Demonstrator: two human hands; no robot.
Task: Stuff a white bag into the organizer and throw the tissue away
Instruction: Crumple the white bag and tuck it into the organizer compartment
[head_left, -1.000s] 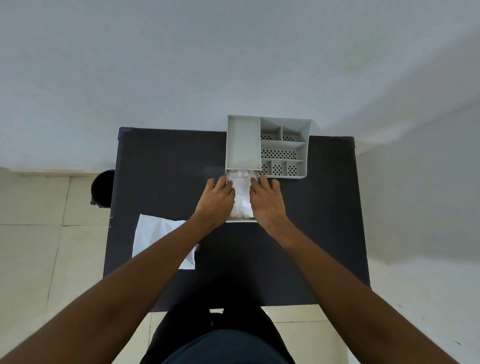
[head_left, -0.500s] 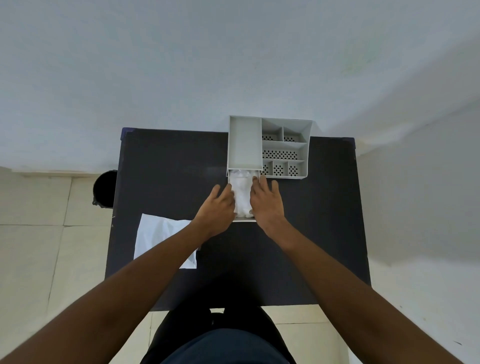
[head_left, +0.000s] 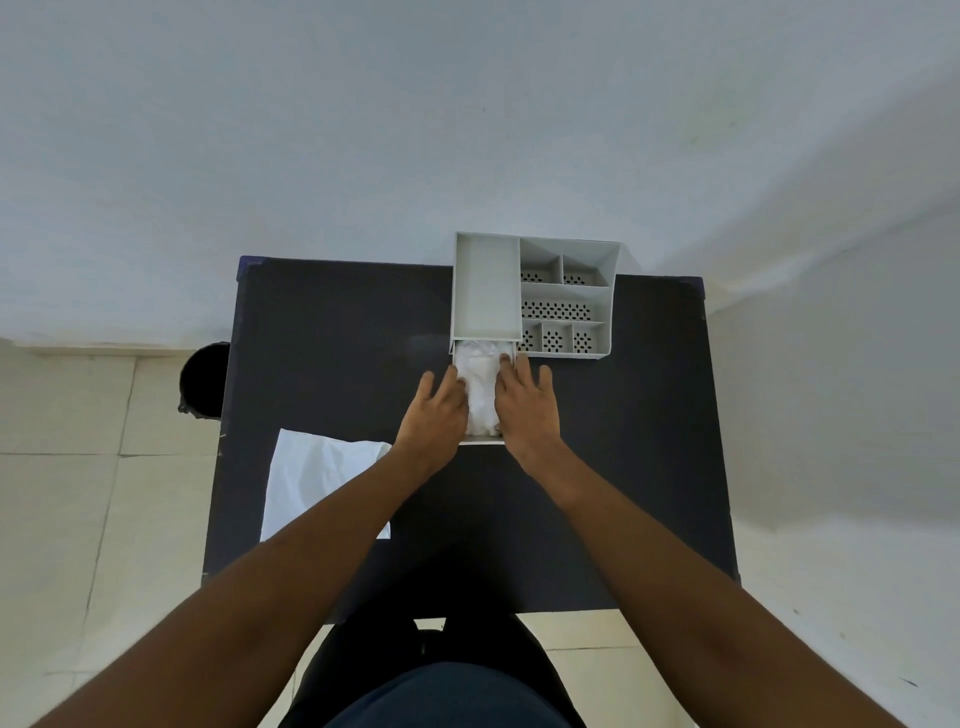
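A grey organizer (head_left: 485, 283) stands at the far edge of the black table (head_left: 332, 338), with its narrow drawer (head_left: 480, 442) pulled out toward me. A crumpled white bag (head_left: 480, 384) fills the drawer. My left hand (head_left: 434, 415) presses against the bag's left side and my right hand (head_left: 527, 410) against its right side, squeezing it between them. A flat white tissue (head_left: 311, 478) lies at the table's left edge, partly hidden by my left forearm.
A black bin (head_left: 205, 379) stands on the tiled floor just left of the table. The organizer's right half has several small perforated compartments (head_left: 563, 312). A pale wall runs behind the table and along the right.
My left hand has slid slightly toward me along the bag's left side, fingers spreading a little. The right hand and the bag have barely moved.
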